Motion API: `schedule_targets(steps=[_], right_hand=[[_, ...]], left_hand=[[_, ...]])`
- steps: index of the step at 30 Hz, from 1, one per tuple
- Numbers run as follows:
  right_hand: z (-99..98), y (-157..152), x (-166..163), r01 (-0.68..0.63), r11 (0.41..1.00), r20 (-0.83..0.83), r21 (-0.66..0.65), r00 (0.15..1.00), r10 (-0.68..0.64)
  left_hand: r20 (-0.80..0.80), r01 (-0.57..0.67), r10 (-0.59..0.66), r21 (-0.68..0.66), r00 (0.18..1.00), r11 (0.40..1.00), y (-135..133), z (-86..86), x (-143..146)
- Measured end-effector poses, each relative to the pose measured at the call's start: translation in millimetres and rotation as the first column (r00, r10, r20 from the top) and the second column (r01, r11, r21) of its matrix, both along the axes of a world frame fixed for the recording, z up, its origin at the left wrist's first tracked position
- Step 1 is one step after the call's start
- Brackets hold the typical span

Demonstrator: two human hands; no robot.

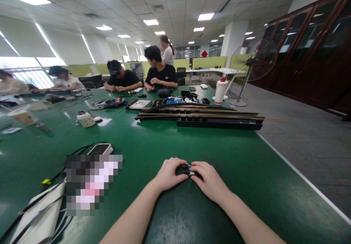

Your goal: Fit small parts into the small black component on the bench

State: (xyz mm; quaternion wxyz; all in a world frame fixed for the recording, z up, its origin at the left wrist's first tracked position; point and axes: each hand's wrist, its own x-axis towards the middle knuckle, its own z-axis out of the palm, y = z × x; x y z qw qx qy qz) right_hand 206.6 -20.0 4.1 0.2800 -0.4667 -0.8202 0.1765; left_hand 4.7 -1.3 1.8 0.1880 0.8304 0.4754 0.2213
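Fingers [179, 161] of the left hand [169, 175] and right hand [210, 181] pinch a small black part [187, 171] over the desk [134, 145], seemingly a two-handed handling step calling for steady pressure.

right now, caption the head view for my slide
Left hand and right hand hold a small black part at a green table.

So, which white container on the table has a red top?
The tall bottle beyond the black rails, toward the right; the squat jar farther left shows no red.
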Motion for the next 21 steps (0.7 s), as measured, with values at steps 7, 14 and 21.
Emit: schedule_targets(steps=[7, 14, 21], right_hand=[[4.6, 2.2, 1.6, 0.032, 0.990, -0.095, -0.139, 0.994, -0.045], [0.7, 3.3, 2.4, 0.070, 0.985, -0.114, -0.158, 0.989, -0.089], [0.0, 3.4, 3.1, 0.064, 0.986, -0.121, -0.156, 0.989, -0.084]], left_hand=[[0.005, -0.008, 0.008, -0.010, 1.000, 1.000, -0.2, -0.5, -0.3], [0.017, -0.039, 0.039, -0.034, 0.999, 0.999, -1.2, 2.6, 1.2], [0.018, -0.041, 0.041, -0.043, 0.999, 0.998, -1.9, 3.3, 1.2]])
